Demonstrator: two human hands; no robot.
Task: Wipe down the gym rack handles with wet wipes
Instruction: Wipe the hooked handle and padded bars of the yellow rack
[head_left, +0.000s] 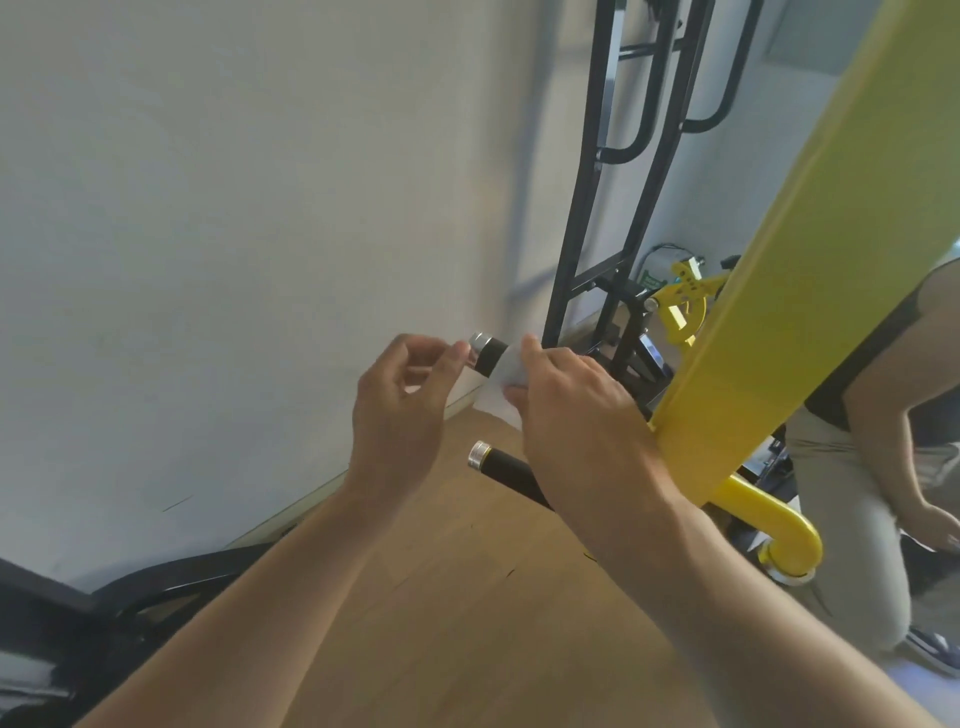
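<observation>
1. Right hand (576, 410) is wrapped around the upper handle (488, 354) with a white wet wipe (501, 387) pinched between palm and grip, so it's closed on the wipe and the bar together. A corner of the wipe hangs loose below the fingers.
2. Left hand (402, 400) sits just beside the handle's silver end cap (479, 343), fingers curled, thumb and forefinger tips right at the cap. Can't tell whether they're actually pinching it or just touching.
3. Second handle, the lower handle (501, 467), has the same black grip and silver cap and is bare, running under the right wrist.
4. Both handles stick out from a big yellow beam (789, 291) toward the white wall (234, 208).
5. Wooden floor (467, 623) underneath, black rack frame (613, 208) behind, and another person's leg (852, 499) on the right edge.
</observation>
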